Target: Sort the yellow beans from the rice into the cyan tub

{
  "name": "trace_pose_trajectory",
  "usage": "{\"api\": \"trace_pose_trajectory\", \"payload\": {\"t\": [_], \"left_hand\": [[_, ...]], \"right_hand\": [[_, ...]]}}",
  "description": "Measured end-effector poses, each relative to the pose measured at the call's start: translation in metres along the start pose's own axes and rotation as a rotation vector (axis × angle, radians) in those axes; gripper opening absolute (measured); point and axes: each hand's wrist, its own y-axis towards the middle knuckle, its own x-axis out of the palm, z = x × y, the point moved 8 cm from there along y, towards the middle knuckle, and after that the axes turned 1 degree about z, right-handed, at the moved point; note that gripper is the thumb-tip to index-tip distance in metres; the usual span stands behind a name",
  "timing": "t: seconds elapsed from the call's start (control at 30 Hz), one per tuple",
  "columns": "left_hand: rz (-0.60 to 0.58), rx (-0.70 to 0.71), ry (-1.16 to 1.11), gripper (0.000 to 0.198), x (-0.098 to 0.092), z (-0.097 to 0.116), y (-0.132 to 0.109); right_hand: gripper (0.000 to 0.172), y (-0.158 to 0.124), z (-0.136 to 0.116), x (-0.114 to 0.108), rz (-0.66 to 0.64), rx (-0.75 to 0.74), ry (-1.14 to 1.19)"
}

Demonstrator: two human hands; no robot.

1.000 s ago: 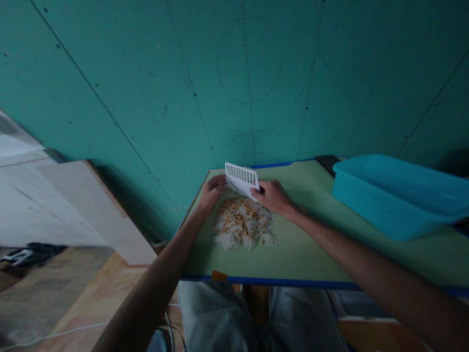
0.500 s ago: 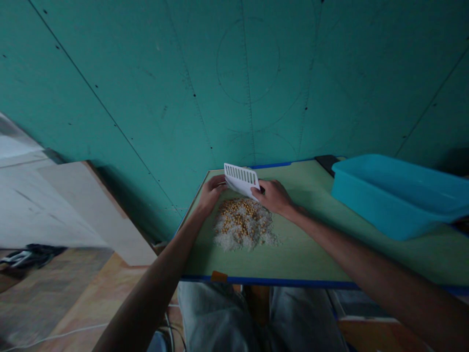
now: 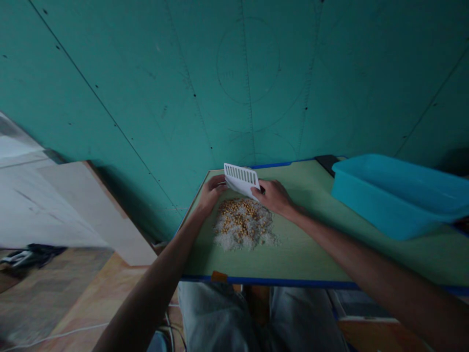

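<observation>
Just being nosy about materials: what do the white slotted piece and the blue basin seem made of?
White slotted piece: probably plastic, fairly matte, judging by its thin, evenly slotted sheet. Blue basin: likely molded plastic, smooth, going by its rounded corners and even color.

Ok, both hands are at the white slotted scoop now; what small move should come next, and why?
I'd probably tip the white slotted scoop so its slots lower toward the mixed heap of yellow beans and white grains. Its slots are uppermost, its solid part is nearer the heap, and the right hand has a grip on its right end to steer with.
</observation>
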Motion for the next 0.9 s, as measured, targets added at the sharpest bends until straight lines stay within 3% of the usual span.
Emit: {"api": "trace_pose_trajectory", "payload": {"t": [0.47, 0.73, 0.9], "left_hand": [[0.005, -0.011, 0.021, 0.04, -0.002, -0.001, 0.0], [0.05, -0.017, 0.094, 0.043, -0.008, -0.006, 0.0], [0.058, -0.009, 0.137, 0.018, -0.007, -0.004, -0.002]], "right_hand": [[0.031, -0.001, -0.001, 0.0, 0.003, -0.008, 0.008], [0.028, 0.002, 0.012, 0.001, 0.016, 0.067, 0.007], [0.023, 0.005, 0.025, 0.005, 0.016, 0.121, 0.109]]}}
